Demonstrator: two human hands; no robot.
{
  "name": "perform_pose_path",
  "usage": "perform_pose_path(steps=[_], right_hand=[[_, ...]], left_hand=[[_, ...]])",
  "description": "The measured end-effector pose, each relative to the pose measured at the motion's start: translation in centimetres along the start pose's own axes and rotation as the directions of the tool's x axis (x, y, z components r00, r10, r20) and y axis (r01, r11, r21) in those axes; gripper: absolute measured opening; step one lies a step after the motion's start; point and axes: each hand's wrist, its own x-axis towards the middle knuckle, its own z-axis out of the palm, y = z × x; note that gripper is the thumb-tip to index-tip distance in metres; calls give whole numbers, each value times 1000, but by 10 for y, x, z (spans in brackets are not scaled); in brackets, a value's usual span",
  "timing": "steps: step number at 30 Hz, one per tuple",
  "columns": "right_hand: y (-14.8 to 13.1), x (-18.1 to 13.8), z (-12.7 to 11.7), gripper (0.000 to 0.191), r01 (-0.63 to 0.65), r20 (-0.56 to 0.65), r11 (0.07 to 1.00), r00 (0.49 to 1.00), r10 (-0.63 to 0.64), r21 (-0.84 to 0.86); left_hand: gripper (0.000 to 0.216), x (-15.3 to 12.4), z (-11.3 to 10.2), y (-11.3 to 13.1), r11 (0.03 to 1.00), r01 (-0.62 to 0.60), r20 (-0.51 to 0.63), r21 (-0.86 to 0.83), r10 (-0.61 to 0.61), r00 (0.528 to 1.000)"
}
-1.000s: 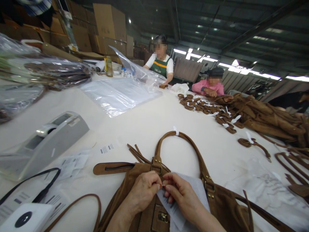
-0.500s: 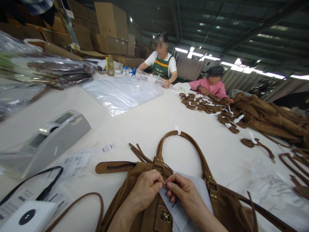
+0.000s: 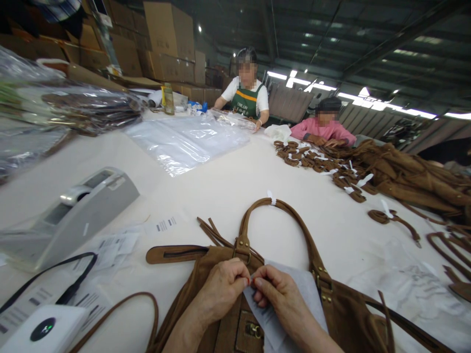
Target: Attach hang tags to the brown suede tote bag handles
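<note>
A brown handbag (image 3: 217, 262) with a tall looped handle (image 3: 294, 213) lies in front of me, its metal clasp showing below my hands. My left hand (image 3: 224, 287) is closed in a pinch over the upper middle of the bag. Fingertip to fingertip with it, my right hand (image 3: 277, 291) pinches too. What they hold between them is too small to make out; a bit of red shows at the fingertips. Under my right hand a white printed sheet (image 3: 307, 287) lies on the bag, partly covered by that hand.
A grey tape dispenser (image 3: 106, 196) stands left, above printed labels (image 3: 117, 245) and a white device (image 3: 46, 328). Clear plastic bags (image 3: 187, 142) lie farther back. Coiled brown straps (image 3: 305, 157) and brown bags (image 3: 415, 171) lie right. Two people work across the table.
My hands keep nearly the same pinch over the bag. Across the table, the co-workers' hands have shifted on their work. A green light now shows on the white device.
</note>
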Motion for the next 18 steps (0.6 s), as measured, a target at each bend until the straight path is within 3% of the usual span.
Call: perform_pose_path(steps=[5, 18], right_hand=[[-1, 0, 0, 22, -15, 21, 1000, 1000, 15, 3], [15, 3, 5, 18, -6, -61, 987, 998, -4, -159]], left_hand=[[13, -1, 1, 1, 1000, 12, 4, 15, -12, 1000], [12, 2, 8, -2, 998, 43, -25, 49, -42, 999]])
